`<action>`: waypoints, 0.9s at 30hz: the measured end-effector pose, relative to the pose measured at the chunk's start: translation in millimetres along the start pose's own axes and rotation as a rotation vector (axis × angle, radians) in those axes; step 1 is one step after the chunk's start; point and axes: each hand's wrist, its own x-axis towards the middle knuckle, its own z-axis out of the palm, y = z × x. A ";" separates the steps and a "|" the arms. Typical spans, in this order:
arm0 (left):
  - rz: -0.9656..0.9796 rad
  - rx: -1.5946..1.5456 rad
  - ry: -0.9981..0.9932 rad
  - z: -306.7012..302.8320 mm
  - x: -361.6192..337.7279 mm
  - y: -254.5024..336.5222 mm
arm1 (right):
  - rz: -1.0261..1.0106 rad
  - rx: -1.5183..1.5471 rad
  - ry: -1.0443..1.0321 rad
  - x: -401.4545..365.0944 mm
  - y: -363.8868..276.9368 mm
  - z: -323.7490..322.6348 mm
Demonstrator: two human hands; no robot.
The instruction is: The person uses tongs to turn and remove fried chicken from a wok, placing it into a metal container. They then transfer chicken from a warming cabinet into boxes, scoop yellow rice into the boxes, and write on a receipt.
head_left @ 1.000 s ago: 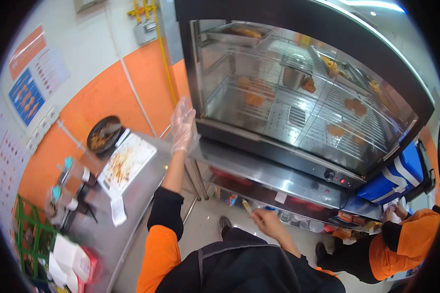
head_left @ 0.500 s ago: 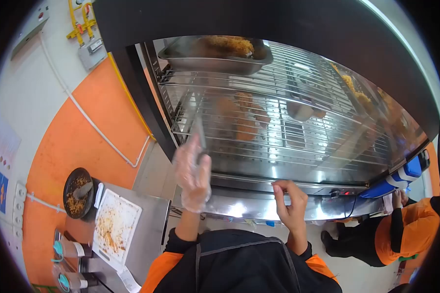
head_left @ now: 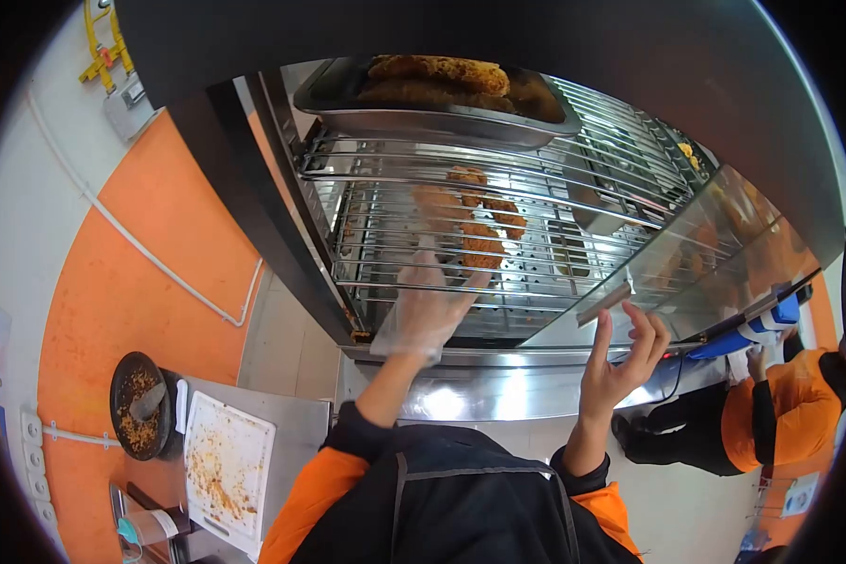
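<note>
My left hand (head_left: 426, 305), in a clear plastic glove, reaches through the opening of the warming cabinet (head_left: 461, 355). Its thumb is spread, and its fingers, partly behind the wire rack (head_left: 395, 179), stretch toward the fried chicken pieces (head_left: 482, 246) on the perforated floor. Nothing shows in its grasp. My bare right hand (head_left: 620, 362) is beside the handle (head_left: 604, 305) of the glass door (head_left: 691, 263), fingers curved and apart. The door stands slid over to the right.
Above the rack sits a metal tray (head_left: 442, 122) of browned fried food. To the left, a white cutting board (head_left: 227, 470) with crumbs lies by a black mortar (head_left: 122, 376) and its pestle. A person in orange (head_left: 790, 414) is at the right.
The glass door has slid right, uncovering the left side of the cabinet. My left hand has moved right and into the opening; my right hand has shifted right and upward.
</note>
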 end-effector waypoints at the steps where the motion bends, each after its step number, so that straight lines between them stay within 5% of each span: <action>1: -0.042 0.016 -0.069 5.7 12.9 2.9 | -0.009 -0.031 0.001 0.3 4.1 -1.7; 5: -0.349 -0.188 -0.315 7.1 56.5 36.8 | -0.004 -0.074 0.025 3.7 13.9 -9.2; 11: -0.357 -0.212 -0.264 41.2 50.9 13.2 | 0.028 -0.065 0.046 7.4 24.1 -13.6; 14: -0.321 -0.545 -0.136 38.0 42.8 3.1 | 0.035 -0.037 0.029 8.1 32.2 -12.9; 17: -0.623 -1.287 -0.328 -26.2 31.9 20.7 | 0.047 -0.027 -0.005 7.5 34.4 -13.4; 24: -0.524 -1.347 -0.044 -98.7 -80.3 18.1 | -0.016 0.162 0.140 -0.9 26.5 -4.3; 27: -0.534 -1.275 0.196 -123.0 -130.7 12.0 | 0.041 0.600 0.202 -13.4 7.9 9.4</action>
